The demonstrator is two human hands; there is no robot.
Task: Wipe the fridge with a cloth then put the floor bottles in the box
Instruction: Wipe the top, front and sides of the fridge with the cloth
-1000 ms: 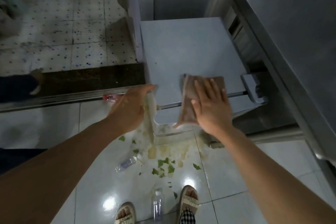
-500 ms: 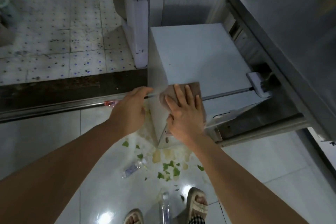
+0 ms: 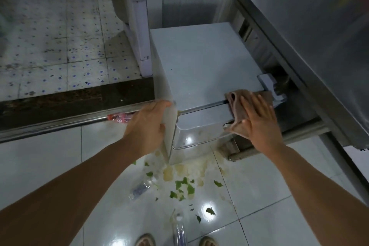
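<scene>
Place: a home kitchen, by the looks | small white fridge beside a steel counter; glossy floor tiles strewn with green leaf scraps, a spill, plastic bottles; sandalled feet.

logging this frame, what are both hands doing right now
Left hand: curled round the front left corner of the fridge, gripping it.
Right hand: open, fingers straight, pressing the brown cloth on the fridge's front right edge.
</scene>
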